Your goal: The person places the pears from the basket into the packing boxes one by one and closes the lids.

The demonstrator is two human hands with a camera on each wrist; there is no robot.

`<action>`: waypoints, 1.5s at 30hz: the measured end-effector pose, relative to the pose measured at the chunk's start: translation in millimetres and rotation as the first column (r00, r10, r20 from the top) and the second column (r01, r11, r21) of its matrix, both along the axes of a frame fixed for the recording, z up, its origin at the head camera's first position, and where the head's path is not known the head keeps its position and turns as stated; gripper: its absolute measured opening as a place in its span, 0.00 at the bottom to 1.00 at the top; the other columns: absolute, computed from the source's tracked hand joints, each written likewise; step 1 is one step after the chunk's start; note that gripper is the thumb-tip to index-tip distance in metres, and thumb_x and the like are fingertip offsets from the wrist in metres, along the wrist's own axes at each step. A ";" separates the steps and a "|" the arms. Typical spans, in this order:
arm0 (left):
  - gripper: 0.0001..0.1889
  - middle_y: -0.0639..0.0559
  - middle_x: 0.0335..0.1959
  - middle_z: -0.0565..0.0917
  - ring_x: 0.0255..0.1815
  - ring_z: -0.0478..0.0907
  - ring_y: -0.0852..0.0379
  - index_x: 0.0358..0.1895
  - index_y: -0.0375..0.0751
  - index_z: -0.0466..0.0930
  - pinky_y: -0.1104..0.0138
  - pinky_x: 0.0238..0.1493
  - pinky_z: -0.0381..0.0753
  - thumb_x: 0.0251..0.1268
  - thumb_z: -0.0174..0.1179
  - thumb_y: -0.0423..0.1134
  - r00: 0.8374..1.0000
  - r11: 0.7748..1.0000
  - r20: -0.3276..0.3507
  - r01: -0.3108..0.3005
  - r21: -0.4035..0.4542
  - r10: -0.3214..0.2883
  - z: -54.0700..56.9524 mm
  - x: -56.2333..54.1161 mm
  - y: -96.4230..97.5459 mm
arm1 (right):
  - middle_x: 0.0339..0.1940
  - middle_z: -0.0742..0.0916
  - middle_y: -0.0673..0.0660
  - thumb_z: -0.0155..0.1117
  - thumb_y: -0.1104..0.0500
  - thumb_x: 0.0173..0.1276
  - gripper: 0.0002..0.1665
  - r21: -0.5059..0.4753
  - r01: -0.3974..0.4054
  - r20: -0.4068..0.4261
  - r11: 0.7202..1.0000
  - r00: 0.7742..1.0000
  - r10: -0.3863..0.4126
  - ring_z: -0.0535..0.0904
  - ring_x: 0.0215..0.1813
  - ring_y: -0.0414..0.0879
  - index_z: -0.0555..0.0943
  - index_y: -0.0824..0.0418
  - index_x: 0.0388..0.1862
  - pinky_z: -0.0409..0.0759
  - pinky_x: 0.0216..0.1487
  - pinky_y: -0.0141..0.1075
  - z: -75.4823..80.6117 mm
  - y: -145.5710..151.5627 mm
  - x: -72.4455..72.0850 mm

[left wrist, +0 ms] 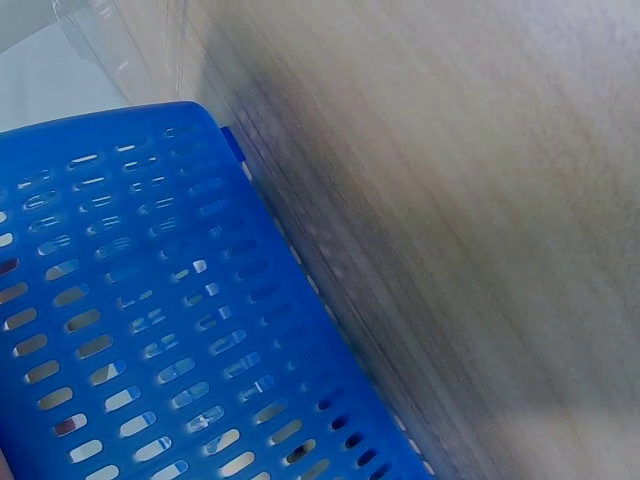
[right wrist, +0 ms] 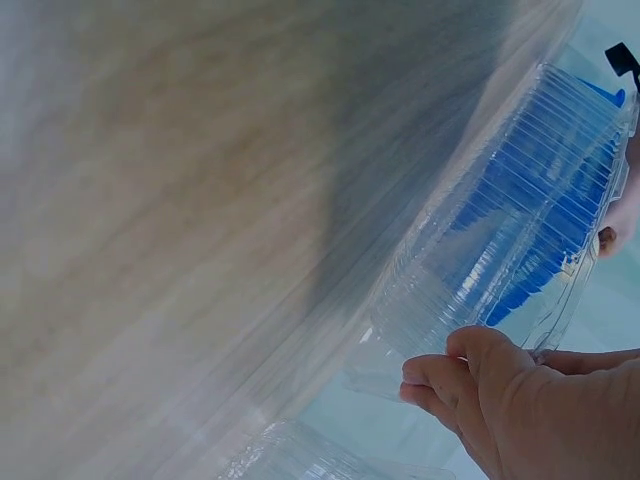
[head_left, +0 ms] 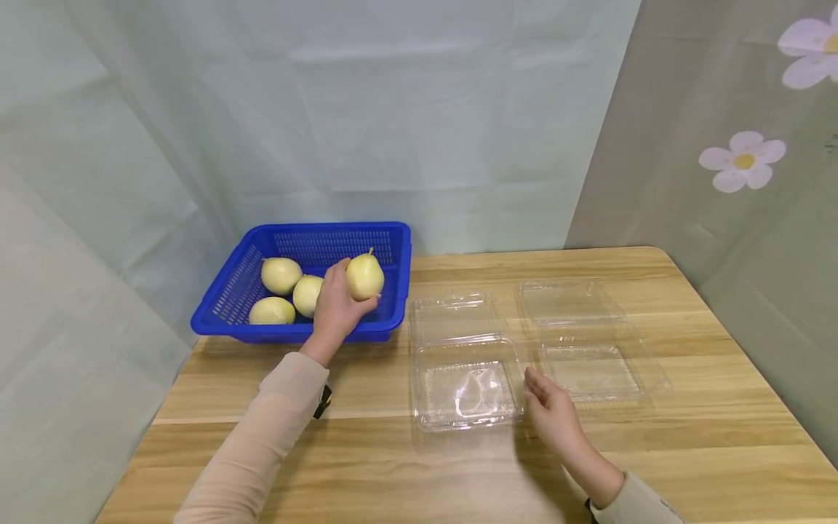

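In the head view my left hand [head_left: 337,302] reaches into the blue plastic basket [head_left: 399,320] and grips a pale yellow pear [head_left: 365,276], stem upward, at the right side. Three more pears, one of them this pear [head_left: 281,276], lie left of that hand; the nearest is partly hidden by it. My right hand [head_left: 553,415] pinches the right edge of a clear plastic clamshell container [head_left: 468,422], whose lid is folded back. In the right wrist view, fingers [right wrist: 465,375] of that hand lie against the container's side [right wrist: 430,290].
A second clear clamshell container [head_left: 592,397] lies open to the right on the wooden table [head_left: 393,466]. Pale cloth [head_left: 425,131] hangs behind the table. The left wrist view is mostly the basket's slotted side [left wrist: 150,300] and tabletop.
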State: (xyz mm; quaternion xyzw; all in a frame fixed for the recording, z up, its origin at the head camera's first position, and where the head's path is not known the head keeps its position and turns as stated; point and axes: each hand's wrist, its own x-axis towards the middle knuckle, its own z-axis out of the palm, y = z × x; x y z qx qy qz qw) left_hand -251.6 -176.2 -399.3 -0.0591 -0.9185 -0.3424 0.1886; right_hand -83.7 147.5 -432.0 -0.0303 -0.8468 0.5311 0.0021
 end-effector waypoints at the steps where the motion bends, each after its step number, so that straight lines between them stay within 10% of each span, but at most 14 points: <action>1: 0.44 0.33 0.61 0.69 0.59 0.70 0.37 0.65 0.32 0.62 0.46 0.58 0.71 0.42 0.73 0.43 1.000 1.000 -0.017 -0.003 0.002 0.003 -0.7 0.2 -0.1 | 0.62 0.71 0.77 0.49 0.75 0.66 0.26 0.001 -0.003 0.000 1.000 1.000 0.003 0.69 0.64 0.67 0.62 0.83 0.63 0.70 0.61 0.45 0.5 0.1 -0.2; 16: 0.45 0.33 0.61 0.70 0.59 0.71 0.37 0.66 0.33 0.63 0.46 0.57 0.73 0.42 0.74 0.43 0.991 1.000 -0.130 0.009 -0.005 -0.010 -0.7 1.9 1.9 | 0.62 0.71 0.77 0.49 0.76 0.66 0.26 -0.001 -0.010 0.008 1.000 1.000 0.010 0.69 0.64 0.67 0.62 0.84 0.63 0.69 0.61 0.46 1.6 1.3 2.1; 45: 0.44 0.36 0.58 0.74 0.58 0.71 0.41 0.64 0.32 0.66 0.48 0.55 0.74 0.40 0.75 0.45 0.970 0.989 -0.237 0.079 0.126 -0.048 34.6 24.8 23.8 | 0.63 0.69 0.77 0.46 0.75 0.67 0.27 0.009 -0.007 0.009 1.000 1.000 0.007 0.67 0.65 0.67 0.60 0.84 0.64 0.67 0.63 0.47 2.0 0.8 -0.4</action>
